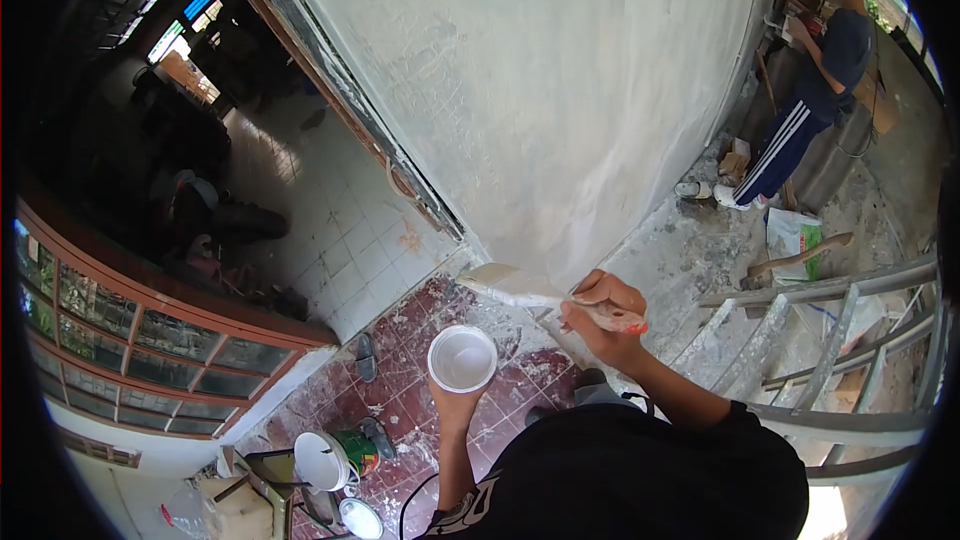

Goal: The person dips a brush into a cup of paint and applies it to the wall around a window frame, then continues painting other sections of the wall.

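Note:
My left hand [456, 406] is closed around a white plastic tub [462, 356], held upright at waist height. White liquid, like paint, shows inside it. In my right hand [606, 316] is a paintbrush [515, 284], gripped by its red-and-white smeared handle. Its broad, pale head points left, above and to the right of the tub's rim, apart from it. Beyond both hands rises a whitish wall [540, 90] with streaky patches. Whether the bristles touch the wall cannot be made out.
A metal ladder [845, 345] stands close on my right. A person [832, 70] works at the far right, near a bag [793, 237]. At lower left are a white bucket [322, 462], a round lid [360, 517] and shoes [367, 358] on splattered red tiles [415, 340].

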